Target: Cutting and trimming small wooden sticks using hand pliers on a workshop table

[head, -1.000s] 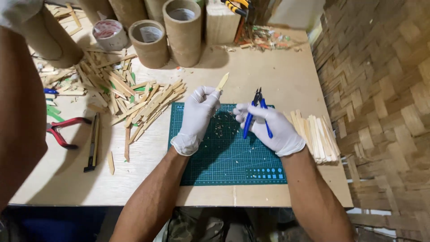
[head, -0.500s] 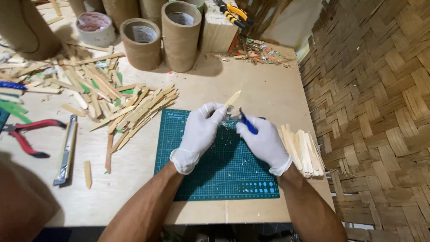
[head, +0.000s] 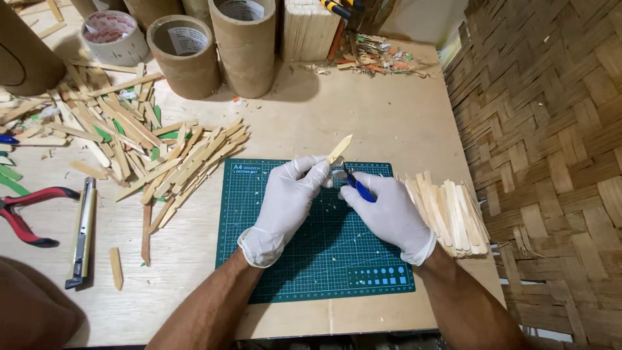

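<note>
A thin wooden stick with a pointed tip sits pinched between the fingers of the left hand, angled up and away over the far edge of the green cutting mat. The right hand meets it from the other side, its fingers closed around blue-handled cutters whose tip is right at the lower end of the stick. Both hands wear white gloves and hover above the mat, which lies near the front edge of the bench and is dotted with small shavings.

Just beside the right hand, toward the right edge of the bench, lies a neat bundle of pale sticks. To the left of the mat spreads a loose heap of wooden sticks, some of them green. Near the front-left corner lie a yellow utility knife and red-handled pliers. Along the back edge stand cardboard tubes and a roll of tape, with a scatter of scraps toward the back-right corner.
</note>
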